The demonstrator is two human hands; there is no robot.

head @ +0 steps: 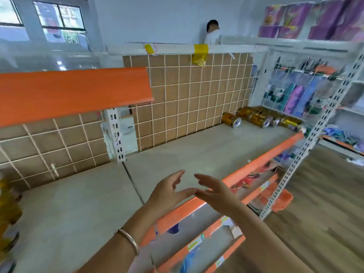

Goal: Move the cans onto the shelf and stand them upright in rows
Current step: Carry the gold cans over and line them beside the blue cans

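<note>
Hovering over the shelf (78, 203) front edge: left hand (167, 192), right hand (214, 191), both empty, fingers relaxed. Gold cans (258, 118) lie sideways at shelf's far-right back.

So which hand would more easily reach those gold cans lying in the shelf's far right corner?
Probably the right hand: both hands hover open and empty side by side, but the gold cans lie toward its side, so the left hand would have to cross over.
</note>
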